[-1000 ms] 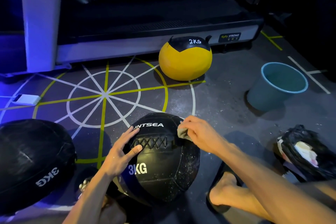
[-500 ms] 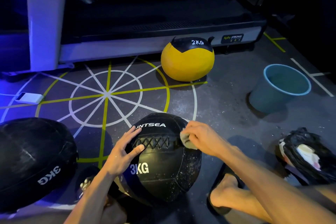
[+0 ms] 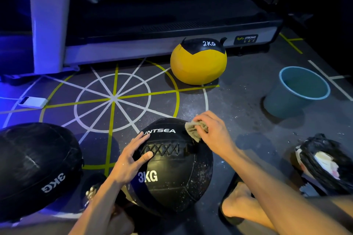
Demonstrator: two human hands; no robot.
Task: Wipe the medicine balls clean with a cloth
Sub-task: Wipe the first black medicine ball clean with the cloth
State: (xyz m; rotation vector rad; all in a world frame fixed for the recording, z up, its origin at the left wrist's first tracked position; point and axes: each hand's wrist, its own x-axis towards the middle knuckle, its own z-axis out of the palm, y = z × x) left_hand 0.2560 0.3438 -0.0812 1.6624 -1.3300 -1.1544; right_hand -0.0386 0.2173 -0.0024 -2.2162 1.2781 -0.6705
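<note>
Gripping cloth [image 3: 195, 130] — right hand [image 3: 214, 131], black ball [image 3: 175, 168]

Floor [image 3: 238, 105]: balls [image 3: 177, 168], bucket [image 3: 298, 93].

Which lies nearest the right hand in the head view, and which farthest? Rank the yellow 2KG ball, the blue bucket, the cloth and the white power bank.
1. cloth: pinched in the right hand, on the black ball.
2. yellow 2KG ball: ahead, by the treadmill.
3. blue bucket: to the right; too close to the yellow ball to call.
4. white power bank: far left.
</note>
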